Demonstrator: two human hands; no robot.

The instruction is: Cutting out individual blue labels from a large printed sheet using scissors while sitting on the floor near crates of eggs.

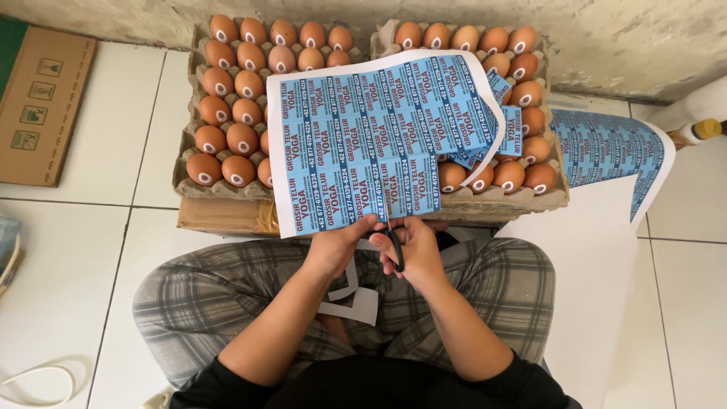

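A white sheet printed with rows of blue labels (371,136) is held up over my lap. My left hand (338,244) grips its bottom edge. My right hand (413,254) is shut on black scissors (394,241), whose blades enter the sheet's lower edge between label columns. White paper offcuts (354,300) lie on my plaid-trousered lap below the hands. A few cut label strips (506,125) hang at the sheet's right side over the eggs.
Two cardboard trays of brown eggs (231,113) (522,151) stand on a box ahead of me. Another printed label sheet (613,155) lies on the white tile floor at right, beside a bottle (700,131). A flat carton (38,102) lies at left.
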